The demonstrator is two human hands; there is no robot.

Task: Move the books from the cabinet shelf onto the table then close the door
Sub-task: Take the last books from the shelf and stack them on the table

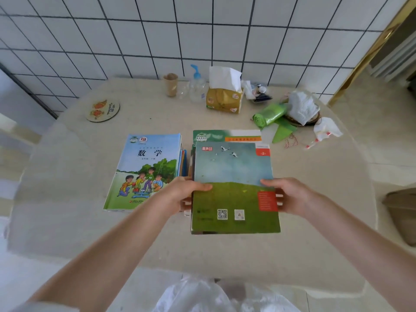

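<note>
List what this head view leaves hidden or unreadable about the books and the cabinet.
- Cabinet, shelf and door: outside the head view, so whether books remain or the door is shut cannot be told.
- Stack under the green book, gripped by the left hand and right hand: mostly covered by that book, count unknown.
- Books beneath the maths book: only edges show.
- Small print and QR code on the green book: too small to read.

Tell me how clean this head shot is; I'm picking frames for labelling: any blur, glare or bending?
Head view: soft, even daylight with no hard shadows; wide-angle bending curves the wall tiles and table edge; the held book is sharp at centre, its small print unreadable; corners smear; faces on the maths book are blurred.
</note>
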